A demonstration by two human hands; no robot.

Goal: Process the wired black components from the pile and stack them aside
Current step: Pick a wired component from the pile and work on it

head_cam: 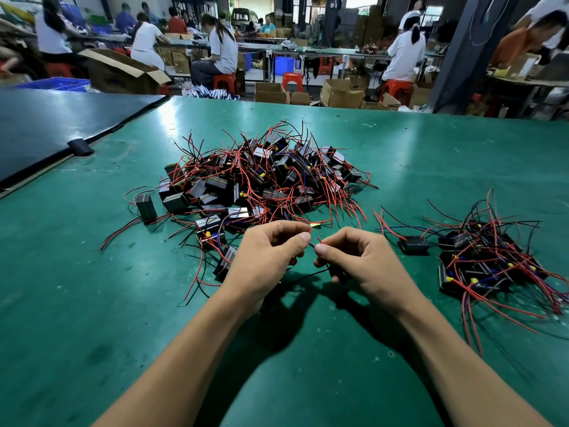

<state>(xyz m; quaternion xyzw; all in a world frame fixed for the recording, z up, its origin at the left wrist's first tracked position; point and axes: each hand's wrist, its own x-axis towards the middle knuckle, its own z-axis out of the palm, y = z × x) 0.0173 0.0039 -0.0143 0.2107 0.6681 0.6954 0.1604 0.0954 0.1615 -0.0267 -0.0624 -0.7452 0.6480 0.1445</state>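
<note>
Two bare hands hover close together just on the near side of the large heap of small black box-shaped components with red and black wires (pixel 264 177), which lies in the middle of the green work mat (pixel 92 288). The left hand (pixel 268 257) has its fingers curled and pinches a thin red wire tip (pixel 310 232) between thumb and forefinger. The right hand (pixel 357 260), curled the same way, pinches a second red wire end (pixel 318 240). The two ends come very near each other; whether they touch is too fine to tell. A thin black wire (pixel 311 274) runs under both hands. The component these wires belong to is hidden beneath the palms, so which hand carries it cannot be told.

Right of the heap, well apart from it, lies a smaller stack of the same wired black components (pixel 483 260), some of its wires cut off at the picture's edge. Between heap and stack rests a lone black component (pixel 412 245). Just left of the heap, a single black block (pixel 146 206) stands upright. Beyond the heap to the left lies a dark flat panel (pixel 61 118) with a small black clip (pixel 80 147) at its edge. Far beyond the heap, seated workers (pixel 221 47), red plastic stools (pixel 292 80) and cardboard boxes (pixel 341 94) are blurred.
</note>
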